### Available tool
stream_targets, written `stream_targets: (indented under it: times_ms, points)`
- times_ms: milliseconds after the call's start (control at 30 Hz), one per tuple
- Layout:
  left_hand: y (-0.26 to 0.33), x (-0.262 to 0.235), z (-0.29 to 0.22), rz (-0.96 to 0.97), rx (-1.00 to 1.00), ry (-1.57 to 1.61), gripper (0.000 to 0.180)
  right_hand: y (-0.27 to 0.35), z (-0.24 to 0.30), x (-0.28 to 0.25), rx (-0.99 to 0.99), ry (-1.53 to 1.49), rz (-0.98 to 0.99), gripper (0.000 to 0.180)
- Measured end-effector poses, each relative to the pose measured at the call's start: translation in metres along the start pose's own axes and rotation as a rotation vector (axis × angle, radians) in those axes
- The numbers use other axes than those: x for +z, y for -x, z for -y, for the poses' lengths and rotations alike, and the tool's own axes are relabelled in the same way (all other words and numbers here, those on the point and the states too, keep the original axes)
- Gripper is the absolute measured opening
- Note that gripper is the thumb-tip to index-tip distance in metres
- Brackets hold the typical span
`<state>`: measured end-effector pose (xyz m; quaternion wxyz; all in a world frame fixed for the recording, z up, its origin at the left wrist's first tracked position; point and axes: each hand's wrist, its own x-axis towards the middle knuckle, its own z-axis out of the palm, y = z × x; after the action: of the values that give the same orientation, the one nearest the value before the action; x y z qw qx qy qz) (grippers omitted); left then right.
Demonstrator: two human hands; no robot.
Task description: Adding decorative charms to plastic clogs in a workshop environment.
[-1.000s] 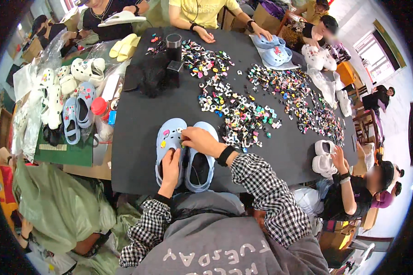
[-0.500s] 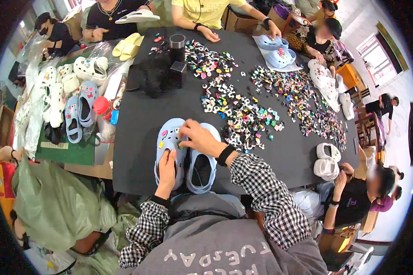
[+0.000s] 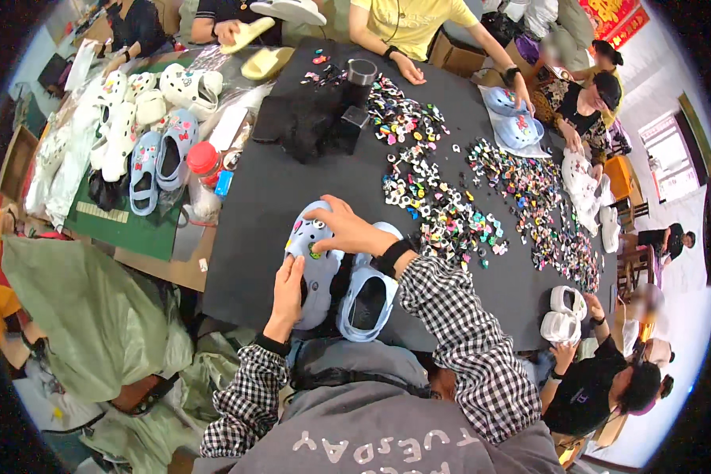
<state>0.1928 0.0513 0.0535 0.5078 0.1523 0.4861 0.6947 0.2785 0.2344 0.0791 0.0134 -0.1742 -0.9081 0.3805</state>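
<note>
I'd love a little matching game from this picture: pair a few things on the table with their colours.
Things:
1. clog under the person's left hand and right hand
2. slippers at the far edge of the table
3. jar lid beside the plastic bags
4. clogs held by a seated person at the right edge

Colours:
A. red
B. white
C. light blue
D. pale yellow

Pairs: 1-C, 2-D, 3-A, 4-B

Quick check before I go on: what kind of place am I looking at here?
Likely a small workshop where clogs get decorated by hand: a black table strewn with small colourful charms, clog pairs stacked at the left, and several people working around it, the left hand steadying a light-blue clog.
</note>
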Motion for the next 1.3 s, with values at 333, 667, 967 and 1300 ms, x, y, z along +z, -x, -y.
stream_targets:
  times_ms: [333,667,967,1300]
  points:
    - [0.003,0.011,0.008,-0.120,-0.031,-0.140,0.018,0.011,0.008,0.001,0.093,-0.019,-0.041,0.063]
    - [0.006,0.032,0.023,0.013,0.213,-0.680,0.026,0.073,-0.012,-0.036,0.151,-0.429,-0.243,0.039]
    - [0.009,0.036,0.028,0.016,0.256,-0.844,0.028,0.170,-0.002,-0.003,0.299,-0.306,-0.607,0.018]
    - [0.009,0.038,0.029,0.009,0.225,-0.769,0.027,0.169,0.027,0.029,0.219,0.001,-0.674,0.032]
